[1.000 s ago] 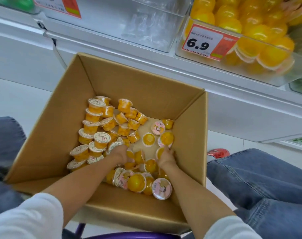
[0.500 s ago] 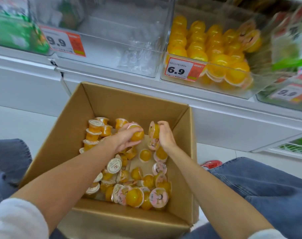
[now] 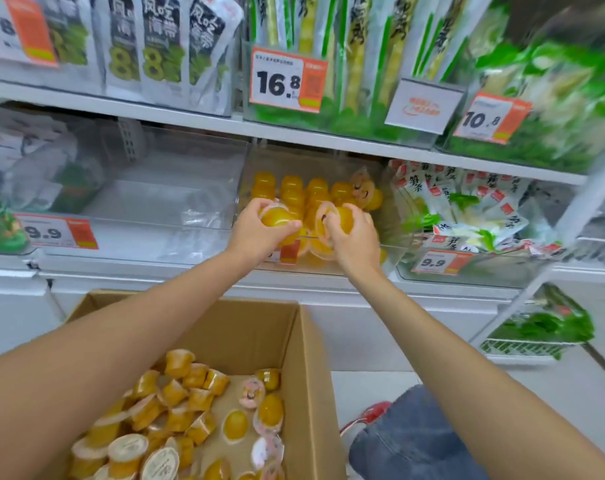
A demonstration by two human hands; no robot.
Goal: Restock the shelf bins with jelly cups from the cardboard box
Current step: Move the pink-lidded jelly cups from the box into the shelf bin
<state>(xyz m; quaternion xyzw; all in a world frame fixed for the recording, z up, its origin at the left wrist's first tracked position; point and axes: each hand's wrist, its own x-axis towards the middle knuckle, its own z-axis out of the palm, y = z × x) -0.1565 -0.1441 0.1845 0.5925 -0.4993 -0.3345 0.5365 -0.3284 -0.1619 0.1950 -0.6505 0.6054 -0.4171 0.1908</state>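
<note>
The left hand (image 3: 259,233) curls its fingers round a yellow cup (image 3: 277,217), and the right hand (image 3: 356,240) grips another cup (image 3: 343,218) — both are held at the front of the clear bin (image 3: 304,266), which is part-filled with the same cups. Below, the box (image 3: 259,334) holds many more cups (image 3: 176,403) — loose on its floor.

View: one wide-angle camera, worn on the person's head, is taking in the whole scene.
Facing: it is looking forward and slightly down at the shelf (image 3: 294,133), with the cardboard box (image 3: 259,334) lying along the lower edge.
Nearness: it is sitting within arm's reach of the shelf. Both forearms are stretching up from the bottom corners.
Centre: the left hand (image 3: 256,233) and right hand (image 3: 354,240), each gripping a jelly cup (image 3: 277,216), are sitting mid-frame.
</note>
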